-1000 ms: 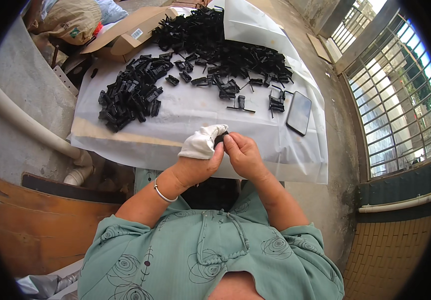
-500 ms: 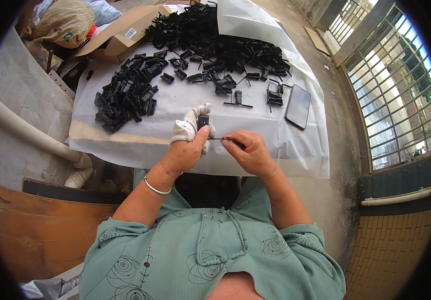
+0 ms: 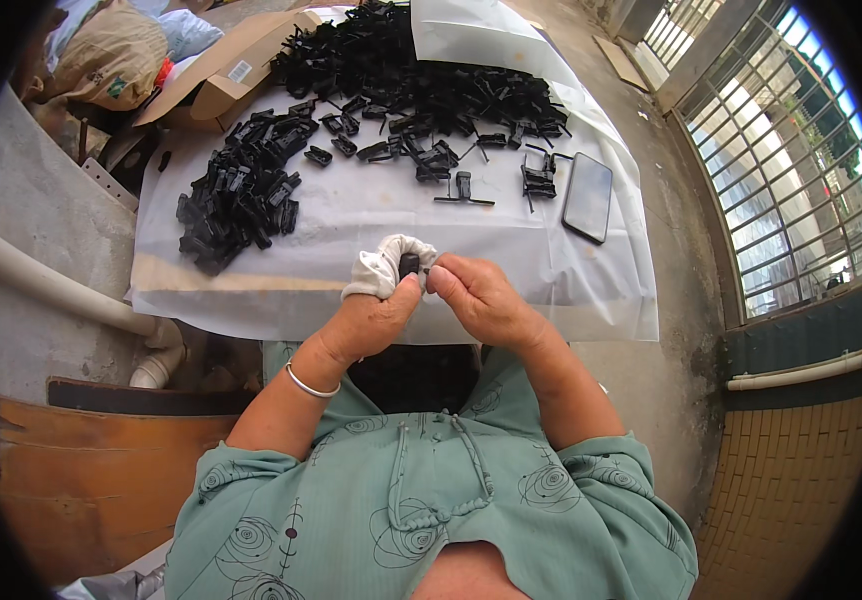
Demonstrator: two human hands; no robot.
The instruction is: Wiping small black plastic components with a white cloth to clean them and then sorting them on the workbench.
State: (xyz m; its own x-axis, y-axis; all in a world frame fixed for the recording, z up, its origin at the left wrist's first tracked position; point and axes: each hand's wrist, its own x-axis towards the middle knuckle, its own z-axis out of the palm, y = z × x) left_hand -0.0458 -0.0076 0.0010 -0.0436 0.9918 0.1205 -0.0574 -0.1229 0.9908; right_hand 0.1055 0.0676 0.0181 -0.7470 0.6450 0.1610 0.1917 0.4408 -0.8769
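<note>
My left hand (image 3: pixel 376 318), its fingers covered by a white glove (image 3: pixel 379 268) and its thumb bare, is closed around a small black plastic part (image 3: pixel 409 264). Against the right side of that part, my right hand (image 3: pixel 481 298) pinches with bare thumb and forefinger. What lies between those fingertips is mostly hidden. Both hands are held over the near edge of a table covered by a white plastic sheet (image 3: pixel 341 215). Beyond them lies a single black part with thin rods (image 3: pixel 464 187), and a similar rodded piece (image 3: pixel 539 178) lies to its right.
A heap of black parts (image 3: pixel 236 190) sits at the left, and a larger heap of rodded parts (image 3: pixel 371 60) spreads across the back. A phone (image 3: pixel 588 198) lies on the right side. An open cardboard box (image 3: pixel 231 80) stands back left. Barred windows (image 3: pixel 771 150) run along the right.
My right hand has moved left, up against the part in my left hand. The thin dark rod seen between the hands earlier no longer shows. The black part is turned differently.
</note>
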